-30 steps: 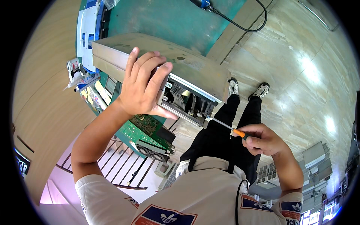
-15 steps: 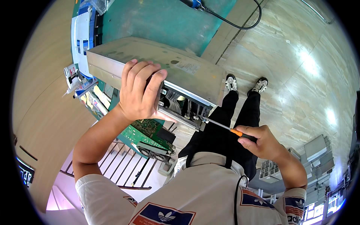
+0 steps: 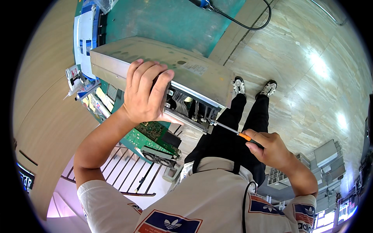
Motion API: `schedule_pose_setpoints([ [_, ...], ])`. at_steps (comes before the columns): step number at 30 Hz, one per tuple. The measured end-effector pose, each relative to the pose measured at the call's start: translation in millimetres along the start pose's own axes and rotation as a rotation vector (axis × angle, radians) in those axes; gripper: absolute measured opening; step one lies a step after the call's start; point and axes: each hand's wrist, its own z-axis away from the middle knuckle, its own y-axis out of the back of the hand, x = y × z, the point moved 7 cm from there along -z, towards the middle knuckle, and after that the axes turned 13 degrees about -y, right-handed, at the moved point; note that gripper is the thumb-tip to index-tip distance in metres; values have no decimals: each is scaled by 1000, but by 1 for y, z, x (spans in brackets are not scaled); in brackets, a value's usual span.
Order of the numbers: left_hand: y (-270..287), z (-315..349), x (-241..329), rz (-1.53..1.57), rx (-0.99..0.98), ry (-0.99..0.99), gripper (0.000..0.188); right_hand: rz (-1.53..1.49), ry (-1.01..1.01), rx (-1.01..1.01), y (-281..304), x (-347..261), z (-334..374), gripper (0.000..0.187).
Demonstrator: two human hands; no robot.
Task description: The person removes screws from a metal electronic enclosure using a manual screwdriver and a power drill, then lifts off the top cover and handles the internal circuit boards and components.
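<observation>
Gripping the metal case (image 3: 155, 49) by its open end, the left hand (image 3: 145, 93) has its fingers curled over the upper edge and its thumb reaching along the lower one, the palm opened about as wide as that end needs. The right hand (image 3: 269, 146) is closed round the handle of a screwdriver (image 3: 244, 136), thumb laid along it, with the shaft angled up to the case's lower right corner. Whether the tip sits in a screw head is too small to tell.

The case lies at the near edge of the green tabletop (image 3: 163, 23), its open end showing against the person's legs and the floor; how much of its weight the tabletop carries cannot be told. Inside the opening, a bundle of grey wires (image 3: 179, 103) runs just beside the left fingertips.

The likeliest trouble is a slip: the shaft meets the corner at a slant, so a hard push could make the tip skid into the opening and nick wiring, or chew a screw head. Pressure on that corner might also swivel or tip the case if the left hand's hold loosened. Thin sheet edges under those fingers could cut if it jerked. A small part coming free there could drop past the edge to the floor, or onto the green circuit board (image 3: 142, 136) beyond the left wrist
</observation>
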Motion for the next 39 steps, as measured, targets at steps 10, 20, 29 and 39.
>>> schedule_pose_setpoints([
  [10, 5, -2, -2, 16, 49, 35, 92, -282, 2, -171, -10, 18, -10, 30],
  [20, 6, 5, -4, 57, 76, 28, 92, -733, -730, -984, -34, 19, -4, 34],
  [29, 5, 10, -5, 48, 74, 47, 78, -125, -559, -573, -16, 12, -19, 47],
  [39, 2, 10, -6, 22, 43, 47, 74, 48, -532, -387, -21, 5, -14, 45],
])
